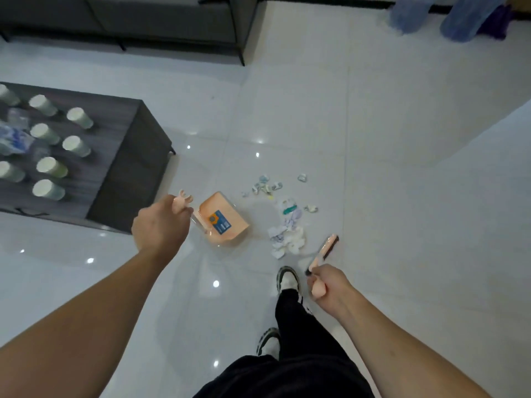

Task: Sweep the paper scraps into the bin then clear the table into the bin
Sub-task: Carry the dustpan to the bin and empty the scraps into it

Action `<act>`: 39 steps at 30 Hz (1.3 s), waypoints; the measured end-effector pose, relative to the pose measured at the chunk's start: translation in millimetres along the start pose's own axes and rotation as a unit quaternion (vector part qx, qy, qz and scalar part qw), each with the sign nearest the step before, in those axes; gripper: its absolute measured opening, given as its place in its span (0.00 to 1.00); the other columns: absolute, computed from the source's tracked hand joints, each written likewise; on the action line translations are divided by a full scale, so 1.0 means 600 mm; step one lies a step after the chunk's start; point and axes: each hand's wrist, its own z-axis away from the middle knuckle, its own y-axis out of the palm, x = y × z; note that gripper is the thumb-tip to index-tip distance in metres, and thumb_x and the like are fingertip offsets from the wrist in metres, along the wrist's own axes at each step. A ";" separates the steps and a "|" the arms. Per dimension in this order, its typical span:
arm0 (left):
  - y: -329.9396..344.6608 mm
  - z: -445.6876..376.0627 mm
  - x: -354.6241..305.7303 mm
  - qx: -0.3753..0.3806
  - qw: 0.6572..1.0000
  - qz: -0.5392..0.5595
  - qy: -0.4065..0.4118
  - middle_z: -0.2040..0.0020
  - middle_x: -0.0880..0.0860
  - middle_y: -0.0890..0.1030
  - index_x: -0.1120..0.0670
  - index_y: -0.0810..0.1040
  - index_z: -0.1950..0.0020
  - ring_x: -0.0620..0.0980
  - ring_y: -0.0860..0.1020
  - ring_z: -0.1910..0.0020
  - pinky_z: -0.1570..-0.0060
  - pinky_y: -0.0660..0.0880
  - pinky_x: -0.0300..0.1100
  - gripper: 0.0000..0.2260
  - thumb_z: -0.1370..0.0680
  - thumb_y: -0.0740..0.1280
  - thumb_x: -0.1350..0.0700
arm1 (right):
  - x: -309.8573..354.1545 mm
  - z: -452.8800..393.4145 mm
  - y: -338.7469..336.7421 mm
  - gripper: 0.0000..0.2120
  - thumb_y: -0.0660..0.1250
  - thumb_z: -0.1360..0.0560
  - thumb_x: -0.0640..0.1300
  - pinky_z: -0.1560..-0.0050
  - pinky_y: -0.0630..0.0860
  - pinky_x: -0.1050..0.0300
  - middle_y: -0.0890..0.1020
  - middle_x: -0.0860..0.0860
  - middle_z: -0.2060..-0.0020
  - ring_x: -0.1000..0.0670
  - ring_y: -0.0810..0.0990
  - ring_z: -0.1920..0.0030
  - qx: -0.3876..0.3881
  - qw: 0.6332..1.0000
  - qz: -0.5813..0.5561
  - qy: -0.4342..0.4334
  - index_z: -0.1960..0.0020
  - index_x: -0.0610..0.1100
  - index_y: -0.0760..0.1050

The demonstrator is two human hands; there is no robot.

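Head view: sweeping stage, left hand (pixel 161 225) gripping dustpan (pixel 224 221) handle, right hand (pixel 327 288) clutching brush (pixel 324 249) beside floor's paper scraps (pixel 287 237); next, brush them panward.

arms (pixel 94 320): bare | trousers (pixel 298 366): black | shoes (pixel 288 280): white (dark trim)

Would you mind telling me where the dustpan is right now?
In the head view, the dustpan sits on the floor at centre, held by its handle in the left hand, just left of the paper scraps.
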 end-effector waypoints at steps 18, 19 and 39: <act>0.031 -0.199 -0.094 0.048 0.995 -0.066 -0.049 0.70 0.50 0.76 0.50 0.74 0.60 0.53 0.77 0.70 0.63 0.78 0.47 0.10 0.24 0.62 0.45 | 0.320 -0.055 0.166 0.03 0.60 0.20 0.35 0.84 0.62 0.66 0.66 0.48 0.75 0.55 0.65 0.83 0.083 0.995 0.062 -0.014 0.52 0.41 0.68; 0.033 -0.211 -0.094 0.046 0.996 -0.066 -0.049 0.71 0.50 0.75 0.49 0.74 0.60 0.52 0.76 0.72 0.64 0.77 0.45 0.10 0.24 0.63 0.45 | 0.331 -0.059 0.179 0.03 0.61 0.21 0.35 0.83 0.63 0.66 0.67 0.48 0.76 0.54 0.66 0.83 0.062 0.993 0.094 -0.030 0.52 0.40 0.69; 0.108 -0.424 -0.006 0.124 0.992 -0.030 0.003 0.65 0.51 0.79 0.47 0.77 0.55 0.55 0.74 0.67 0.68 0.67 0.40 0.10 0.28 0.66 0.42 | 0.355 -0.196 0.370 0.26 0.68 0.25 0.35 0.72 0.74 0.57 0.79 0.41 0.58 0.47 0.77 0.72 -0.002 0.843 0.526 -0.114 0.29 0.40 0.70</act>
